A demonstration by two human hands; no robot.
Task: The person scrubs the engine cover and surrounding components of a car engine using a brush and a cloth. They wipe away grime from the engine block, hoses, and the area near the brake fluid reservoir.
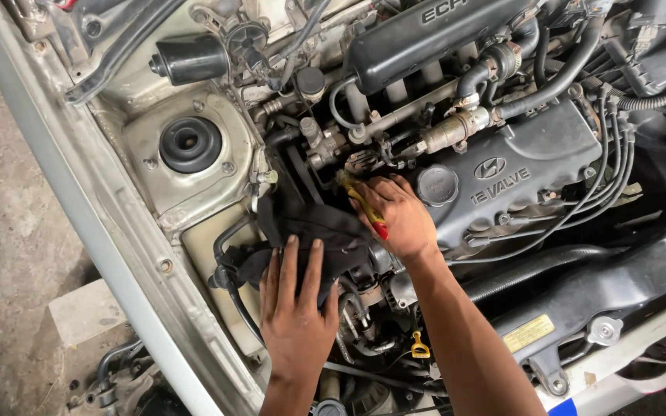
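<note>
**Two hands at the engine, one on a rag, one on a screwdriver**

We count two hands, one dark rag, one screwdriver, one oil filler cap, one yellow dipstick handle and one yellow label.

Our left hand [296, 308] lies flat and spread wide, fingers straight and slightly apart, pressing down on the black rag [310, 235]. It grips nothing; it only rests on the cloth. The rag is draped over parts at the front left of the engine, just beside the valve cover [533, 166].

Our right hand [398, 216] is curled tight around a screwdriver with a yellow and red handle [370, 212]. The red end shows near the heel of the hand, and the yellow part runs up between the fingers towards the engine parts beside the round black oil filler cap [437, 185]. The tip is hidden, so we cannot tell what it meets. The two hands sit close together, the right one touching the rag's upper edge.

A small rectangular yellow label [528, 333] lies on the black panel at the car's front, lower right, near a grey radiator cap [604, 330]. The yellow dipstick handle [419, 348] stands low between our forearms. A round black strut mount [190, 144] sits in the pale body panel at upper left.
</note>
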